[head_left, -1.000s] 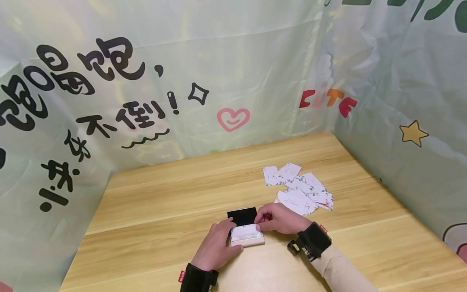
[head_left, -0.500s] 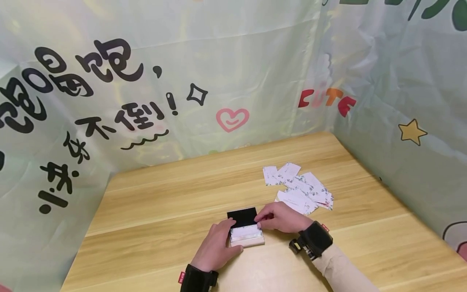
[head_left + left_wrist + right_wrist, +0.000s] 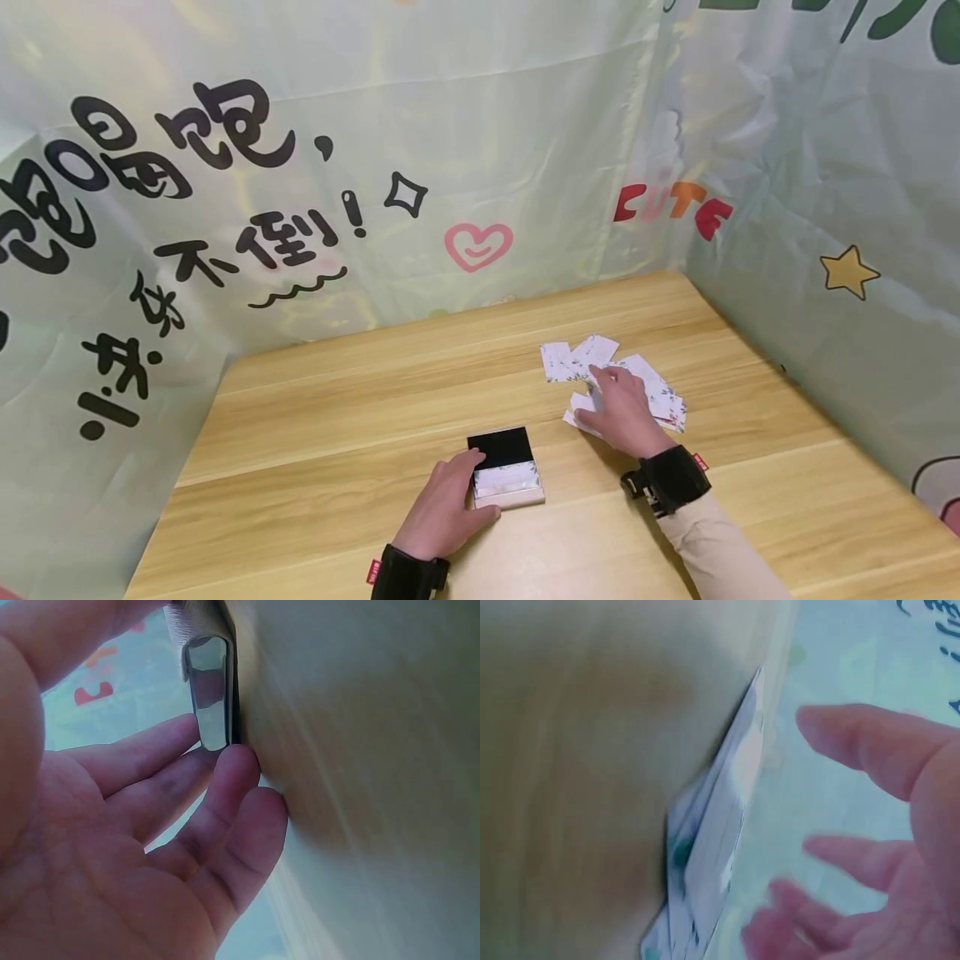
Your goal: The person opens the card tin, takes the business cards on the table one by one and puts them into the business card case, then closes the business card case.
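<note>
A small card case [image 3: 512, 500] lies on the table with its black-lined lid laid back. White cards with leafy print [image 3: 506, 477] sit inside it. My left hand [image 3: 444, 510] holds the case by its left side, thumb at the front edge and fingers at the lid. In the left wrist view, the case's shiny metal side [image 3: 213, 694] touches the fingertips. Over the loose pile of printed cards [image 3: 648, 379] hovers my right hand [image 3: 624, 412], fingers spread. The right wrist view shows a gap between this hand and the stacked cards [image 3: 716, 847].
The wooden table [image 3: 337, 417] stretches around the case and the pile. A printed fabric backdrop [image 3: 555, 150] with lettering, a heart and a star closes off the back and both sides.
My right hand has left the case and moved right and away from me, to above the card pile. The left hand and the case have stayed in place.
</note>
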Demonstrator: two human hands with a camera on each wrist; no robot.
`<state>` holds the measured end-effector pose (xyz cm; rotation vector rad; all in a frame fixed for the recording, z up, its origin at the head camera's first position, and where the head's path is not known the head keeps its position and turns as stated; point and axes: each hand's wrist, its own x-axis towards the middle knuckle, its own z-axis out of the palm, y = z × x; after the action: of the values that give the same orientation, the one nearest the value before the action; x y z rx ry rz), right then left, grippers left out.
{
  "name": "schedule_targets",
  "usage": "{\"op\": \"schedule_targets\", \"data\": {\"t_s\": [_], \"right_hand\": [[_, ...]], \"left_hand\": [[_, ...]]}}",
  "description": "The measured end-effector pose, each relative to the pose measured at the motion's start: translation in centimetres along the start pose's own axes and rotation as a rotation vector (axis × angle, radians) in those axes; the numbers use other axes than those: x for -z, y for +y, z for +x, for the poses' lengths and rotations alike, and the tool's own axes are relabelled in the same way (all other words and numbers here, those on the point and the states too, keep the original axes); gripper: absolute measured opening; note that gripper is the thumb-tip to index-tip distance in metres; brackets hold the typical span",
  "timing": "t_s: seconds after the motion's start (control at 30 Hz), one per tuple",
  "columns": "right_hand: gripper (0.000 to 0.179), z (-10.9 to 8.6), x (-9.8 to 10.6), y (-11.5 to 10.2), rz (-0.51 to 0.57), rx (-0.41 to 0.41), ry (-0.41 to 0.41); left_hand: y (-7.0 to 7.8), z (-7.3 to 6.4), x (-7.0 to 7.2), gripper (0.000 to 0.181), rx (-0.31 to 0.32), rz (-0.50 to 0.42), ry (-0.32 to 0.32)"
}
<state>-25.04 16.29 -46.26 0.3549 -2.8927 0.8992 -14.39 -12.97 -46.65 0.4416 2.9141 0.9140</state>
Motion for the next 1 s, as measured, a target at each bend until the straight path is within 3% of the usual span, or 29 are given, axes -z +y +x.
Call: {"op": "schedule_targets", "data": {"t_s": [0.13, 0.23, 0.37, 0.5, 0.67, 1.0], "right_hand": [[0.09, -0.2, 0.5, 0.7, -0.106, -0.093, -0.068], [0.08, -0.2, 0.7, 0.9, -0.141, -0.113, -0.084], [0.06, -0.2, 1.0, 1.3, -0.148, -0.077, -0.02], [0.057, -0.1, 1.2, 1.6, -0.1, -0.067, 0.0], [0.059, -0.1, 1.4, 1.7, 0.032, -0.113, 0.0], [0.044, -0.1, 1.2, 1.2, 0.105, -0.127, 0.125]], "left_hand": [[0.0, 0.0, 0.0, 0.073, -0.004, -0.002, -0.003], [0.1, 0.0, 0.0, 0.073, -0.008, -0.002, -0.003], [0.1, 0.2, -0.1, 0.073, -0.013, -0.002, -0.005], [0.2, 0.3, -0.2, 0.072, -0.007, -0.005, -0.008], [0.2, 0.3, -0.3, 0.072, 0.008, -0.01, -0.014], [0.1, 0.0, 0.0, 0.073, 0.012, -0.007, -0.026]]}}
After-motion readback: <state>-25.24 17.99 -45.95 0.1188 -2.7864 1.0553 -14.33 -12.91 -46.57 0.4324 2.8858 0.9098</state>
